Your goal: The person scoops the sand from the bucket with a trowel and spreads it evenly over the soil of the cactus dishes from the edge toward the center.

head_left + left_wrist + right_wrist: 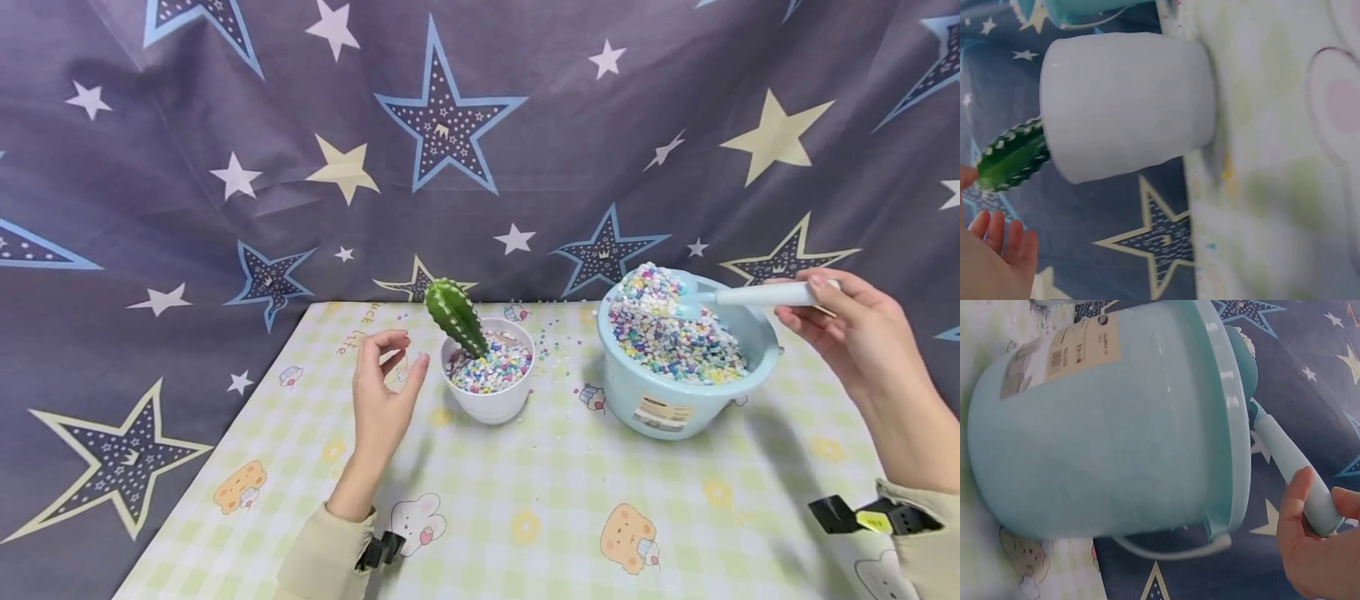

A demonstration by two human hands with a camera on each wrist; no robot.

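My right hand (862, 329) grips the pale handle of a small shovel (768, 295) over the light blue bucket (630, 387). The shovel's blade carries a heap of multicoloured beads (648, 287), level with the rim. More beads (675, 346) fill much of the bucket below. Left of it stands a white pot (491, 407) with similar beads around a green cactus (456, 317), which leans to the left. My left hand (384, 396) is held beside the pot, fingers loosely bent and nothing in them. In the left wrist view, its fingers (996, 232) appear near the cactus tip.
A checked cloth (525, 483) printed with cartoon figures covers the table. Loose beads (551, 346) lie scattered between pot and bucket. A dark star-patterned curtain (570, 158) hangs behind. The bucket's handle (1175, 553) hangs at its side.
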